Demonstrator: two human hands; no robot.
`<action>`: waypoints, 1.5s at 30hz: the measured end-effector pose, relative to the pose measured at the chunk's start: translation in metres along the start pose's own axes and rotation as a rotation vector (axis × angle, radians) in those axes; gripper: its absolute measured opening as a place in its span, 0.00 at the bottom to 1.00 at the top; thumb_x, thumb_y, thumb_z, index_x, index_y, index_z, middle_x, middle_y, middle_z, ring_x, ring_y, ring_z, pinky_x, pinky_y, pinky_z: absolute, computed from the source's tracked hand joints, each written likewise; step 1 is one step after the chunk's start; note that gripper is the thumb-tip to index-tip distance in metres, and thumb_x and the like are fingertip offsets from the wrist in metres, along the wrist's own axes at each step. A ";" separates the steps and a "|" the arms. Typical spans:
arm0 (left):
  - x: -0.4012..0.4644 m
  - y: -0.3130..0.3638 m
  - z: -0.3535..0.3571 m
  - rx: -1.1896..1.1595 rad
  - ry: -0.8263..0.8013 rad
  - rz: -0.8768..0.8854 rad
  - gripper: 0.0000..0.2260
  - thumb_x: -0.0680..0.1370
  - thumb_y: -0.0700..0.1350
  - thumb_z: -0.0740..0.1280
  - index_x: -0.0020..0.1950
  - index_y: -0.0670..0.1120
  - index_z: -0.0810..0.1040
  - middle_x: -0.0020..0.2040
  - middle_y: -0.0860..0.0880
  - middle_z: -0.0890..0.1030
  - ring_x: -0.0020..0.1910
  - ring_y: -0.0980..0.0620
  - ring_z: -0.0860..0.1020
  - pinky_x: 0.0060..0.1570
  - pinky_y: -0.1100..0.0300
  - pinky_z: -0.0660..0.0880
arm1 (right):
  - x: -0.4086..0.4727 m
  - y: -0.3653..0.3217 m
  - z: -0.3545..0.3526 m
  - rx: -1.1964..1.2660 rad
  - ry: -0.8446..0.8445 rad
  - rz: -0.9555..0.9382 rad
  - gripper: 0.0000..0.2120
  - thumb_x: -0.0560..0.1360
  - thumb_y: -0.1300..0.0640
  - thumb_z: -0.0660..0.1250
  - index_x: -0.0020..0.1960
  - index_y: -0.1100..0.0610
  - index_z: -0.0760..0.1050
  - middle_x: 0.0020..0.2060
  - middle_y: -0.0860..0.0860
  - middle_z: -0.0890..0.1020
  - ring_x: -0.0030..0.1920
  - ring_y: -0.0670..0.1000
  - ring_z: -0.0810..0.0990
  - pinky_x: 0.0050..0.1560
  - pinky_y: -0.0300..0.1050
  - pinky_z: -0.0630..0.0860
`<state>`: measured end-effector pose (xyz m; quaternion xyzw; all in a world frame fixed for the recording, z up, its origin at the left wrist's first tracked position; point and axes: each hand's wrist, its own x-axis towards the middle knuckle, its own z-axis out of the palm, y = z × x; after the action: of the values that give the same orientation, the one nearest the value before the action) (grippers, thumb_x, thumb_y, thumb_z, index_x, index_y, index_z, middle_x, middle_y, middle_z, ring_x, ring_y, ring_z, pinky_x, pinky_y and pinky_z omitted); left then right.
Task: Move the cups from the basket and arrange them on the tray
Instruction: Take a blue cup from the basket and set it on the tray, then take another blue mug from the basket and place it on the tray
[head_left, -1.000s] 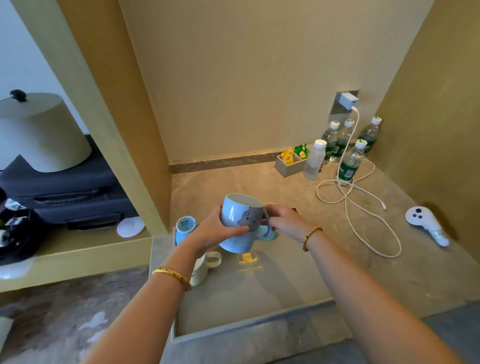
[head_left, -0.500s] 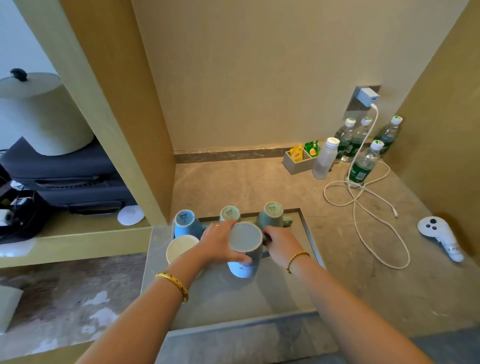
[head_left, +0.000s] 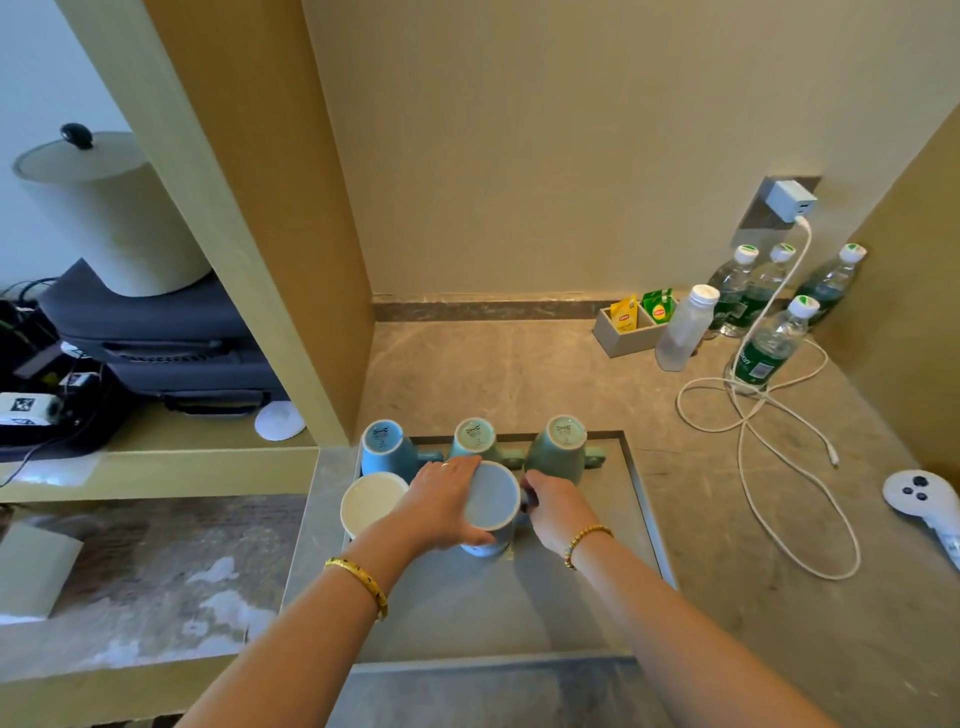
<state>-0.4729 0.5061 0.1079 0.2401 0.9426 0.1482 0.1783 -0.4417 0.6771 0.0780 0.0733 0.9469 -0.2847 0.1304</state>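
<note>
A grey tray (head_left: 641, 499) lies on the stone counter. Three cups stand upside down along its far edge: a blue cup (head_left: 384, 447), a pale teal cup (head_left: 475, 439) and a green cup (head_left: 558, 444). A white cup (head_left: 371, 501) stands upside down in front of the blue one. A light blue cup (head_left: 491, 506) rests upside down on the tray in the second row. My left hand (head_left: 441, 501) wraps its left side and my right hand (head_left: 550, 506) grips its handle. No basket is in view.
Several water bottles (head_left: 769, 343), a frosted bottle (head_left: 683, 330) and a tea-bag box (head_left: 631, 325) stand at the back right. A white charger cable (head_left: 748, 431) loops across the counter; a white controller (head_left: 922, 496) lies at the right edge. A wooden partition (head_left: 270, 218) rises left of the tray.
The light blue cup was held tilted above the tray; both hands turned it upside down and lowered it onto the tray beside the white cup.
</note>
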 end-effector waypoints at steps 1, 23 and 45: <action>0.000 0.001 0.001 -0.005 -0.005 -0.004 0.42 0.64 0.60 0.74 0.72 0.48 0.58 0.68 0.47 0.69 0.64 0.47 0.69 0.65 0.54 0.67 | 0.001 0.001 0.000 0.005 -0.006 0.001 0.02 0.74 0.64 0.59 0.44 0.60 0.71 0.37 0.54 0.76 0.42 0.59 0.76 0.38 0.42 0.67; -0.007 0.008 -0.007 0.184 -0.055 0.002 0.44 0.67 0.62 0.71 0.74 0.47 0.54 0.72 0.46 0.66 0.70 0.45 0.65 0.71 0.51 0.56 | -0.002 0.015 -0.007 0.025 -0.206 -0.001 0.12 0.76 0.61 0.60 0.58 0.56 0.75 0.54 0.56 0.81 0.54 0.57 0.77 0.50 0.43 0.70; -0.194 -0.088 -0.010 -0.372 0.809 -0.707 0.08 0.79 0.44 0.59 0.52 0.47 0.77 0.46 0.52 0.75 0.41 0.52 0.73 0.41 0.58 0.72 | -0.051 -0.190 0.089 0.246 0.072 -0.786 0.13 0.70 0.68 0.57 0.51 0.61 0.76 0.46 0.57 0.78 0.50 0.56 0.75 0.48 0.34 0.64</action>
<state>-0.3529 0.3321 0.1361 -0.2014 0.9170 0.3231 -0.1187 -0.4153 0.4668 0.1198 -0.2690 0.8656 -0.4213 -0.0311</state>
